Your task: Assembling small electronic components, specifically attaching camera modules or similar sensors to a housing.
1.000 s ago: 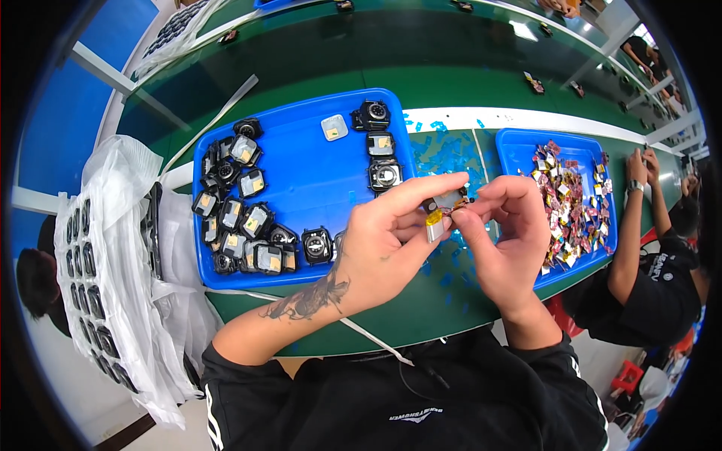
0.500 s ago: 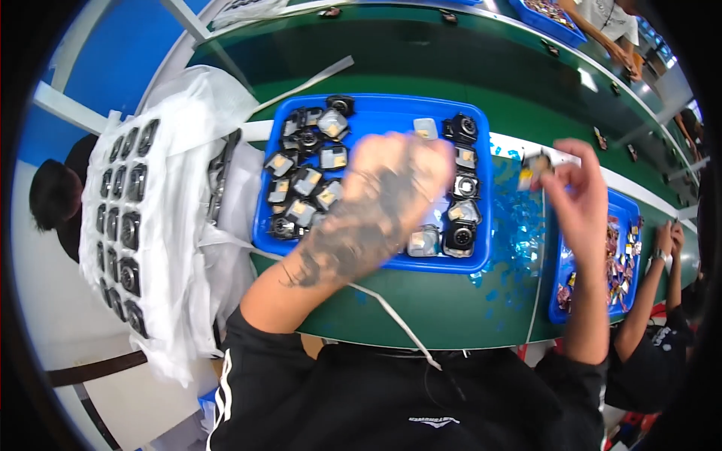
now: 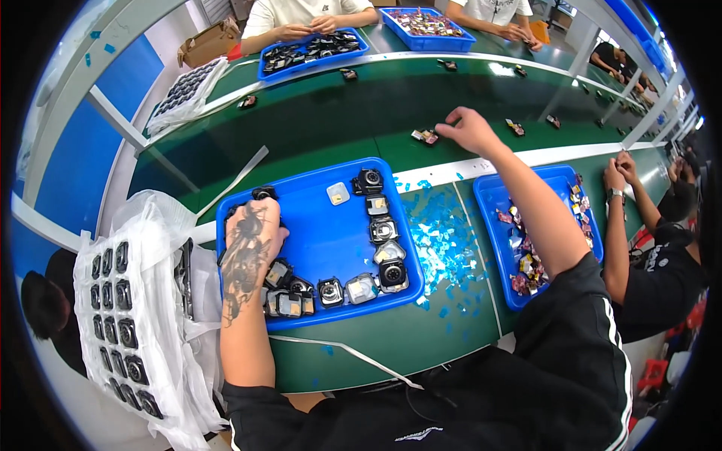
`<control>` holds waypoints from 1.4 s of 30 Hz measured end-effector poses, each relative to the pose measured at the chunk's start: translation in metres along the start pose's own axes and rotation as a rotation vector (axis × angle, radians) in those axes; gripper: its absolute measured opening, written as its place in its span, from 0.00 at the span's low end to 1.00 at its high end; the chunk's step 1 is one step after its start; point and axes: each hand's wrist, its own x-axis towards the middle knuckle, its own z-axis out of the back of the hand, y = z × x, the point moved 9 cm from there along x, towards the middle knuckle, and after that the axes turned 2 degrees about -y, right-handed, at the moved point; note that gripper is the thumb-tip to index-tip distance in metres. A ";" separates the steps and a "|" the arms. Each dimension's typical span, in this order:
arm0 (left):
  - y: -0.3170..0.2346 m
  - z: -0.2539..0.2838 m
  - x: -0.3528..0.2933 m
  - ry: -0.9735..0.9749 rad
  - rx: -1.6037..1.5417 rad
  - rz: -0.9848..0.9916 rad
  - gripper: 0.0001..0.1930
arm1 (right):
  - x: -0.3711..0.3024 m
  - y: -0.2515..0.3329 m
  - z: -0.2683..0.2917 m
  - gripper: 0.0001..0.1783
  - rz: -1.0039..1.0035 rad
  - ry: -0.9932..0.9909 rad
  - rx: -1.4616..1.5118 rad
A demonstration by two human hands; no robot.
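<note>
My left hand [image 3: 254,229] is over the left side of a blue tray [image 3: 416,289], its fingers curled down among black watch cases [image 3: 278,272]. The back of the hand hides what its fingers hold. Another watch case [image 3: 263,193] shows just past the knuckles. Over the green conveyor belt, my right hand [image 3: 468,131] is open, thumb and fingers apart. A small electronic part [image 3: 425,137] in black, yellow and pink lies on the belt beside its fingertips. More watch cases [image 3: 383,229] line the tray's right side, and a clear square piece [image 3: 338,193] lies near its far edge.
Blue film scraps [image 3: 444,244] litter the table between the tray and a second blue tray [image 3: 519,304] of small parts, under my right forearm. White-wrapped stacked watch cases [image 3: 120,331] stand at left. A co-worker's hands [image 3: 617,173] are at right; others work beyond the belt.
My left hand has moved left across the tray to the cases there. My right hand has reached forward over the belt, and the part it held now lies there. The view has tilted up.
</note>
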 end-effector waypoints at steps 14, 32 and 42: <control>-0.105 -0.013 -0.017 0.341 -2.011 0.057 0.11 | -0.169 0.015 0.067 0.09 0.302 0.517 -0.303; -0.171 0.002 -0.065 0.233 -1.346 -0.482 0.19 | -0.231 0.094 0.030 0.08 0.024 0.217 1.113; -0.158 0.002 -0.065 0.092 -1.422 -0.482 0.07 | -0.235 0.103 0.002 0.03 -0.087 0.232 1.260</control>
